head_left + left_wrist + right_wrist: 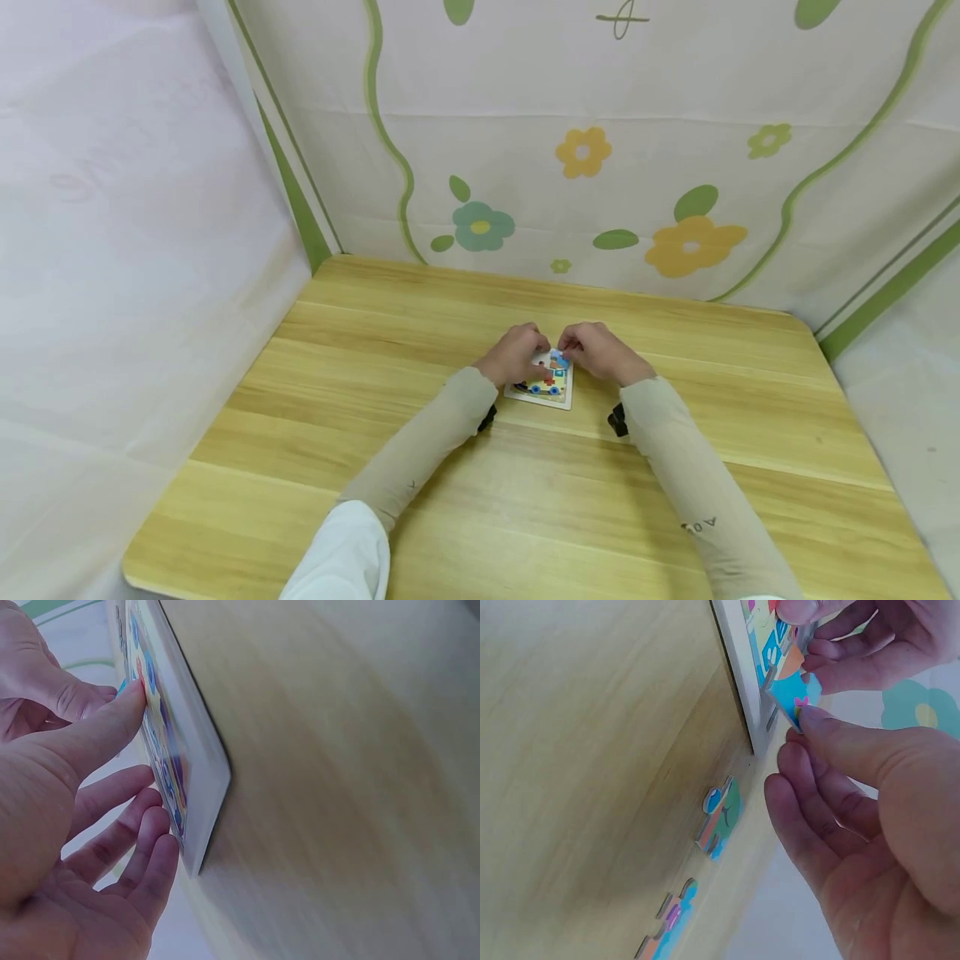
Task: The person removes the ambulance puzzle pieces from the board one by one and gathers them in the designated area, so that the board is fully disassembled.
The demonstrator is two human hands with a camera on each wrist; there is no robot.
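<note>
A small jigsaw puzzle (561,402) in a pale tray lies on the table, its picture showing a vehicle with blue wheels. My left hand (517,357) steadies it, thumb (124,712) pressed on the picture and the other fingertips along the tray's side. My right hand (600,348) pinches a blue puzzle piece (786,694) with a pink mark between thumb and fingers. That piece is tilted over the tray's far right corner, overlapping an orange part of the picture in the right wrist view.
Two loose puzzle pieces lie on the wooden table (720,375) beside the tray: a green and blue one (726,821) and an orange and blue one (673,919). A flower-printed cloth wall (525,167) stands behind the table, with white cloth (150,250) at the left.
</note>
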